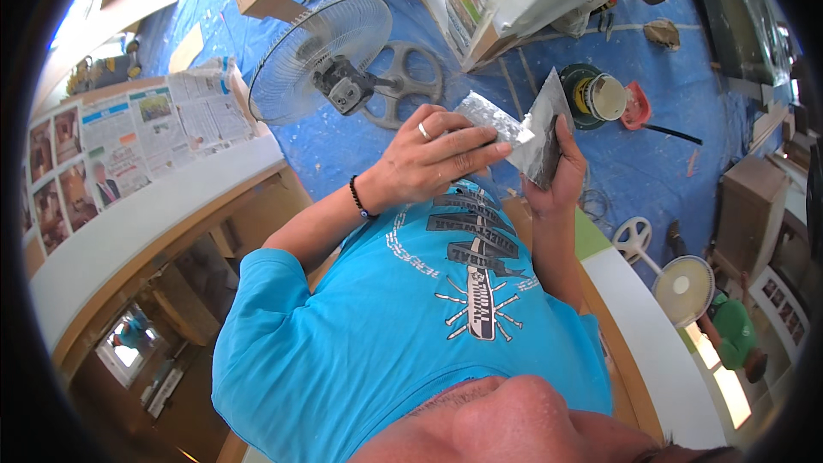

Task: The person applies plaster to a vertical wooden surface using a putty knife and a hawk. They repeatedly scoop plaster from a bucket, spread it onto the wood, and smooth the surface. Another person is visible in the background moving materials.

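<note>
I have a silvery spreader blade (495,114) in my left hand (433,154) and a wider grey spreader blade (542,129) in my right hand (555,184), both up in front of my chest, over the blue floor sheet (330,150). My left fingers lie nearly straight and close together across the silvery one, holding it; my thumb on that side is hidden. On the right I pinch the grey one, thumb along its outer edge, the other fingers mostly out of sight behind it.

I'd judge this as wiping one blade against the other (whether they actually touch, I can't tell). To do it well, I should keep the right wrist firm, lay the silvery edge at a low angle, draw it in one even stroke and keep fingertips off the edges.

The silvery blade's long axis slants from far left to near right, its near end aimed at the grey blade. The grey blade's long axis runs roughly straight away from me, its pointed corner at the far end.
</note>
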Demonstrator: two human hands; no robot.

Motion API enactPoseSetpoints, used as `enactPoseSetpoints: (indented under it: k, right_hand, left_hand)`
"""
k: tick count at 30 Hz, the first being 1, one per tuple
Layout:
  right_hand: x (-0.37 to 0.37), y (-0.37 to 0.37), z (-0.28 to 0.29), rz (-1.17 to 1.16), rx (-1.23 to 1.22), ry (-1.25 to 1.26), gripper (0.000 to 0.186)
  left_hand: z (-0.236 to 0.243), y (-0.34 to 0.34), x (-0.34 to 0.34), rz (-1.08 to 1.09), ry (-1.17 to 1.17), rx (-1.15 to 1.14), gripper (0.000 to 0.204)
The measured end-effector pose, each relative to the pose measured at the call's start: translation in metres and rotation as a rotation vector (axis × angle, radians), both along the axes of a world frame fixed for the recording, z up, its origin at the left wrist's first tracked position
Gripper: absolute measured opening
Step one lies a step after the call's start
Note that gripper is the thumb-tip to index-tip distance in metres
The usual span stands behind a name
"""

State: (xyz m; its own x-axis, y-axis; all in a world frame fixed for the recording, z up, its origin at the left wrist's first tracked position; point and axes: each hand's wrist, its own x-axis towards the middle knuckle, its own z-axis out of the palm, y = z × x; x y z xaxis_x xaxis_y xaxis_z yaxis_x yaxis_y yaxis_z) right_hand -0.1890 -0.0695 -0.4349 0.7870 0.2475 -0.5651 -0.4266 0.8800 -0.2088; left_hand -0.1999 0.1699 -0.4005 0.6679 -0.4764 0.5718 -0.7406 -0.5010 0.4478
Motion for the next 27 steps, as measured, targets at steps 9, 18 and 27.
enactPoseSetpoints:
  k: [9,18,27]
  right_hand:
    - [0.013,0.047,0.026,-0.216,-0.526,-0.262,0.037]
    - [0.006,0.097,0.045,-0.400,-0.905,-0.430,0.034]
    - [0.001,0.055,0.034,-0.436,-1.025,-0.281,0.037]
  left_hand:
    - [-0.035,0.081,-0.005,0.572,1.010,-1.087,0.035]
    - [0.013,0.074,0.014,0.063,0.135,-0.022,0.061]
    - [0.019,0.048,0.035,-0.126,0.127,0.309,0.055]
